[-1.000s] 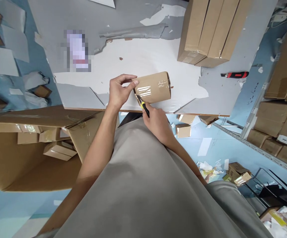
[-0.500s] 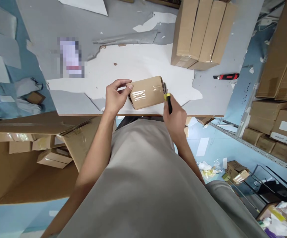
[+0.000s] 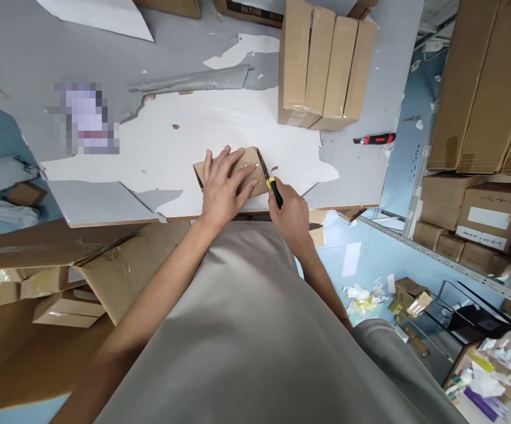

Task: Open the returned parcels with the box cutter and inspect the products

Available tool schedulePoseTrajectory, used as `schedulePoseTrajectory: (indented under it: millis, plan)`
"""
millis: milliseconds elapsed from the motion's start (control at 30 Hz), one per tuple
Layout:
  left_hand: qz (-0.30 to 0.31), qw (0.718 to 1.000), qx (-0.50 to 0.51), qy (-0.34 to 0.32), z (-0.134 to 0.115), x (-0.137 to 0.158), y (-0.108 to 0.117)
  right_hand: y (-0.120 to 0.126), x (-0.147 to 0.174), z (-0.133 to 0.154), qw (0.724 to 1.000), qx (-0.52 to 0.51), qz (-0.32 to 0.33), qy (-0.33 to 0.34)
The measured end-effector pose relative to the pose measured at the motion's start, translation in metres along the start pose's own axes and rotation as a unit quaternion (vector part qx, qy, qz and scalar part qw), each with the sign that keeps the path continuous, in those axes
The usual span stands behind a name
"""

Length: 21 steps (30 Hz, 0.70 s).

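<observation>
A small brown cardboard box (image 3: 252,156) with clear tape lies near the front edge of the table. My left hand (image 3: 221,189) rests on top of it with fingers spread flat, covering much of its upper face. My right hand (image 3: 291,213) is closed around the black-and-yellow handle of a utility knife (image 3: 272,184). The knife's blade lies along the box's right end, touching or very close to it. Whether it is cutting there cannot be made out.
Several upright cardboard boxes (image 3: 321,70) stand together at the back right. A red-and-black utility knife (image 3: 377,139) lies to their right. A blurred-out item (image 3: 88,118) is at left. Below the table's left edge is a large open carton (image 3: 136,265); shelved boxes (image 3: 485,215) stand at right.
My left hand has gone from pinching the box's left end to lying flat on its top. The knife stays at the right end, now more slanted. The view has shifted.
</observation>
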State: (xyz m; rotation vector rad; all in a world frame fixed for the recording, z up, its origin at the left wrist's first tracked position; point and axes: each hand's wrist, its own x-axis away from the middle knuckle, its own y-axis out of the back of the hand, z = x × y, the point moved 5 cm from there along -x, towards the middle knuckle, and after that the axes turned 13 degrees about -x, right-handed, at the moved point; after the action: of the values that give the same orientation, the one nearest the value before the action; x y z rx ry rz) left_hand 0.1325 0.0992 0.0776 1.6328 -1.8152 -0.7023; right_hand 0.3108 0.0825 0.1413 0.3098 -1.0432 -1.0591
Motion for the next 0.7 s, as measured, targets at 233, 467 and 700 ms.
schedulePoseTrajectory:
  millis: [233,467,700]
  plan:
    - [-0.011,0.996,-0.078,-0.051,0.01,0.003,-0.007,0.002,-0.013,0.014,0.999,0.031,0.016,-0.003]
    - [-0.02,0.995,-0.081,-0.059,0.011,0.003,-0.009,0.017,-0.017,0.046,0.992,0.097,0.063,-0.041]
    - [-0.017,0.995,-0.069,-0.063,0.01,0.004,-0.014,0.015,0.006,0.032,0.975,0.143,0.125,-0.118]
